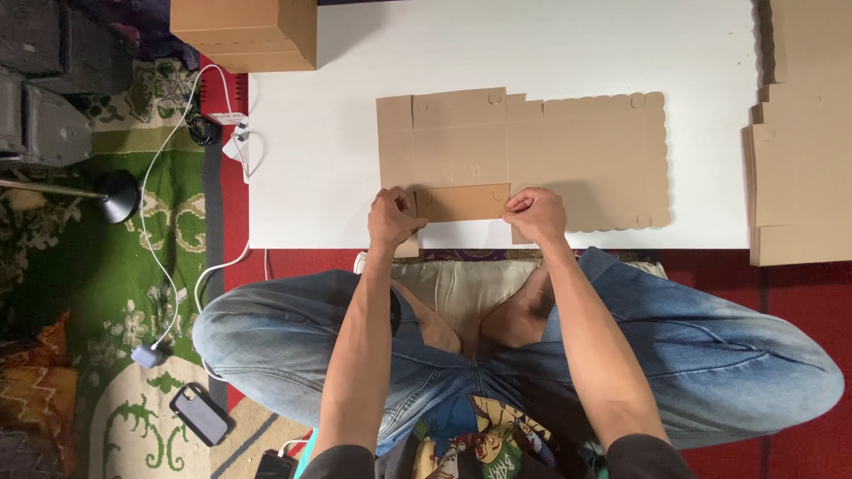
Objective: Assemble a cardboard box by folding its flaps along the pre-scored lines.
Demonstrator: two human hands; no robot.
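Both hands, left hand point(393, 218) and right hand point(534, 214), pinch the folded flap point(462, 202) (fingers curled, seemingly tight) of the flat cardboard point(568, 155).

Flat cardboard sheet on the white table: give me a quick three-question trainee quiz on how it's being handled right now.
1. True or false: both hands grip the near edge of the flat cardboard sheet.
2. Which flap is folded up? A) the far one B) the near centre flap between the hands C) the scalloped right end.
3. What lies at the table's right edge?

Key
1. True: left hand and right hand both pinch the near edge.
2. B.
3. A stack of flat cardboard sheets.
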